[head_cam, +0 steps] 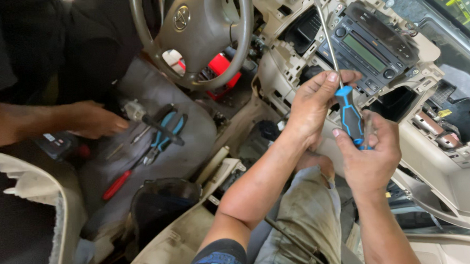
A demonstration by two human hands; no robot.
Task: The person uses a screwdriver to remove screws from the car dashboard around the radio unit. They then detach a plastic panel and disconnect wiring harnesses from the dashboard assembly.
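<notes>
Head view. The person sat in the passenger seat of a car whose dashboard was partly stripped, with the beige centre panel loosened and the radio unit standing tilted out of its place. Both hands were raised in front of it. The left hand was closed round the screwdriver where the long metal shaft meets the blue and black handle, thumb and forefinger pinched at the collar. The right hand was wrapped loosely about the lower handle, fingers curled, and seemed also to hold a thin grey rod beside it; what that was could not be told. The shaft pointed up and away, its tip near the upper edge of the panel but not seen seated on any screw.

On the driver's seat lay blue-handled pliers, a red-handled tool and smaller bits. Another person's hand rested among them, below the steering wheel.

Judgement: the step in hand was readying the tool between fastenings, not driving one. The next move would call for settling the grip into one hand and guiding the tip squarely onto a fixing of the radio surround.
</notes>
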